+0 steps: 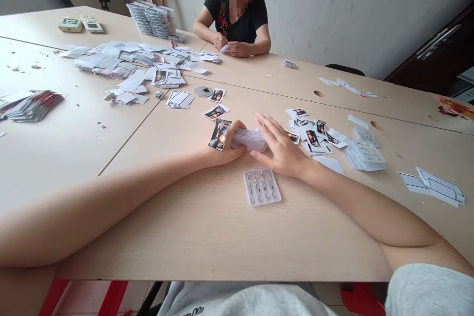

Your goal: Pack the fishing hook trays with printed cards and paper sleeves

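My left hand [225, 150] is closed around a thick white stack [250, 139] that looks like cards. A black printed label [221, 134] lies over the back of that hand. My right hand [277, 150] has its fingers stretched out, with the palm toward the right end of the stack; whether it touches is hard to tell. Just below the hands, a clear plastic box [262, 187] lies flat on the table, with several fish hooks in its compartments. More black labels [314, 136] are scattered in a loose pile beyond my right hand.
Across the table [207, 237] a person [237, 19] handles a small item. Heaped white cards [122, 57] and stacked boxes [151, 19] stand back left. Several clear boxes [366, 153] sit at right, near loose white cards [433, 185]. A metal disc [203, 92] lies mid-table.
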### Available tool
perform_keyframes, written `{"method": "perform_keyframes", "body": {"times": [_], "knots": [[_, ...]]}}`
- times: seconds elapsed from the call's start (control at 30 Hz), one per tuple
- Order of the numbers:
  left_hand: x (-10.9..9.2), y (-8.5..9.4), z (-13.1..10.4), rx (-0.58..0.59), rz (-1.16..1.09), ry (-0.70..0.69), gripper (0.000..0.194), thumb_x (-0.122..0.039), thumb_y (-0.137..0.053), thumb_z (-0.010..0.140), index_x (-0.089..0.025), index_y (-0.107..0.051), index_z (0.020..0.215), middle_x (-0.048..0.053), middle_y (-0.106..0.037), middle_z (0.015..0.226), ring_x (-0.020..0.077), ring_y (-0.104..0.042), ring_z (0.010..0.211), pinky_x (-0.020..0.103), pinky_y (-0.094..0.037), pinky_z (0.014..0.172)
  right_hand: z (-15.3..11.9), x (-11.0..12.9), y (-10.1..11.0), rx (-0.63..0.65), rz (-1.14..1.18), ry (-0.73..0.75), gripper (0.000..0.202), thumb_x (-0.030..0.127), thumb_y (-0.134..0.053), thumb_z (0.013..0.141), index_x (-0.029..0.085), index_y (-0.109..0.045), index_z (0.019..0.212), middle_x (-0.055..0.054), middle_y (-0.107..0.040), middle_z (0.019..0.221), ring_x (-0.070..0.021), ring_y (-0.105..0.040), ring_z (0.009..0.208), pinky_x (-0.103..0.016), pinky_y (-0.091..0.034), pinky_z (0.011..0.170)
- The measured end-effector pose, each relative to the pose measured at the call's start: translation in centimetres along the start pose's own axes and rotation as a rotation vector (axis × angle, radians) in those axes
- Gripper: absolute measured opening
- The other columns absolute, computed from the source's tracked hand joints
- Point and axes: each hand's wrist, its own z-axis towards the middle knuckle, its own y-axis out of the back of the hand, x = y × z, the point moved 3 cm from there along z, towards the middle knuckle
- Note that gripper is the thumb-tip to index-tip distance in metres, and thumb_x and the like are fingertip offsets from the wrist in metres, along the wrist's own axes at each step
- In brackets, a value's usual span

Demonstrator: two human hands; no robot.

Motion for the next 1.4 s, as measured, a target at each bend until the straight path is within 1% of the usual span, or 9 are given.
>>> {"method": "perform_keyframes", "body": {"times": [0.1, 0.23, 0.4, 0.63, 0.8, 0.9, 1.03, 1.2, 1.4], "knots": [[-0.1, 0.0, 0.0, 0.000, 0.000, -0.002, 0.030, -0.029, -0.051, 0.080, -0.016, -0.047, 0.107, 0.001, -0.053, 0.082, 0.0139, -0.051, 0.070, 0.029, -0.042, 0.063, -0.2, 0.5, 1.0, 0.034, -0.080, 0.054, 0.067, 0.051, -0.038, 0.091, 0.024, -0.019, 0.149, -0.008, -0.020, 0.155, -0.0274, -0.011, 0.145, -0.056, -0.013, 0.115], [-0.2, 0.1, -0.1, -0.004, -0.005, -0.004, 0.041, -0.030, -0.051, 0.081, -0.015, -0.043, 0.117, 0.004, -0.057, 0.094, 0.0144, -0.053, 0.076, 0.029, -0.044, 0.067, -0.2, 1.4, 1.2, 0.113, -0.157, 0.109, 0.060, 0.049, -0.032, 0.094, 0.023, -0.027, 0.147, -0.008, -0.027, 0.153, -0.0273, -0.016, 0.144, -0.058, -0.010, 0.113], [0.2, -0.2, 0.0, -0.075, -0.020, -0.017, 0.046, -0.030, -0.053, 0.080, -0.018, -0.040, 0.123, 0.004, -0.061, 0.091, 0.0186, -0.059, 0.082, 0.033, -0.046, 0.073, 0.5, 1.8, 0.5, 0.097, -0.170, 0.052, 0.054, 0.050, -0.035, 0.093, 0.026, -0.038, 0.142, -0.008, -0.012, 0.157, -0.0327, -0.006, 0.144, -0.060, -0.013, 0.111], [0.2, -0.4, 0.0, -0.039, -0.057, -0.024, 0.046, -0.030, -0.052, 0.079, -0.025, -0.038, 0.123, 0.004, -0.061, 0.088, 0.0195, -0.060, 0.074, 0.035, -0.047, 0.068, 0.2, 1.8, 0.0, 0.106, 0.070, 0.066, 0.062, 0.050, -0.035, 0.092, 0.025, -0.023, 0.148, -0.004, 0.000, 0.158, -0.0266, 0.005, 0.145, -0.052, -0.009, 0.116], [0.2, -0.5, 0.0, -0.005, -0.047, 0.008, 0.048, -0.034, -0.052, 0.078, -0.018, -0.038, 0.121, 0.006, -0.059, 0.093, 0.0174, -0.056, 0.069, 0.032, -0.045, 0.062, -0.1, 0.4, 0.5, -0.146, 0.424, -0.251, 0.059, 0.048, -0.016, 0.096, 0.029, -0.001, 0.150, 0.001, 0.000, 0.158, -0.0173, -0.001, 0.146, -0.046, -0.016, 0.117], [0.5, -0.7, 0.1, -0.006, -0.033, 0.025, 0.048, -0.035, -0.053, 0.078, -0.020, -0.038, 0.121, 0.005, -0.057, 0.093, 0.0173, -0.054, 0.071, 0.031, -0.044, 0.062, 0.2, -0.1, -0.4, -0.143, 0.604, -0.388, 0.058, 0.046, -0.004, 0.096, 0.027, 0.007, 0.150, -0.001, -0.007, 0.158, -0.0151, -0.006, 0.145, -0.046, -0.025, 0.114], [0.6, -0.8, 0.2, -0.019, -0.019, 0.005, 0.047, -0.036, -0.052, 0.078, -0.019, -0.038, 0.120, 0.004, -0.055, 0.091, 0.0171, -0.052, 0.071, 0.031, -0.042, 0.062, 1.1, 0.3, -1.4, -0.081, 0.727, -0.431, 0.066, 0.053, 0.005, 0.091, 0.022, 0.014, 0.149, -0.003, -0.004, 0.158, -0.0156, -0.004, 0.145, -0.046, -0.028, 0.112], [0.4, -0.9, 0.4, -0.017, 0.005, 0.023, 0.051, -0.038, -0.053, 0.079, -0.017, -0.037, 0.122, 0.005, -0.053, 0.093, 0.0168, -0.051, 0.073, 0.032, -0.043, 0.063, 1.5, 0.9, -1.2, -0.129, 0.788, -0.437, 0.069, 0.050, 0.008, 0.089, 0.017, 0.011, 0.149, -0.004, -0.002, 0.158, -0.0146, -0.002, 0.145, -0.045, -0.027, 0.112], [-0.1, -0.8, 0.6, -0.022, 0.060, 0.013, 0.045, -0.035, -0.051, 0.081, -0.014, -0.040, 0.119, 0.005, -0.052, 0.094, 0.0164, -0.052, 0.081, 0.031, -0.043, 0.070, 1.3, 0.9, -1.3, -0.138, 0.735, -0.382, 0.060, 0.038, -0.001, 0.093, 0.021, 0.003, 0.150, 0.000, -0.007, 0.158, -0.0151, -0.006, 0.145, -0.047, -0.028, 0.112]]}}
